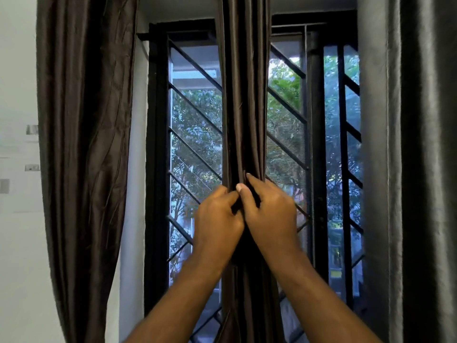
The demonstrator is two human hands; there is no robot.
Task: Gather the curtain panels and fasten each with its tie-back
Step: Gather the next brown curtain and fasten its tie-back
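Note:
A dark brown curtain panel [244, 95] hangs gathered into a narrow bunch in front of the middle of the window. My left hand [217, 219] and my right hand [268, 214] both grip this bunch at about the same height, thumbs meeting at the front, fingers curled round the folds. A dark strip of fabric shows between my thumbs; I cannot tell whether it is a tie-back or a curtain fold. Another brown panel [84, 144] hangs at the left, and a greyer one [425, 169] at the right edge.
Behind the curtains stands a black-framed window [158, 144] with diagonal metal bars [195, 149] and mesh, trees outside. A white wall [17, 219] with switch plates is at the far left.

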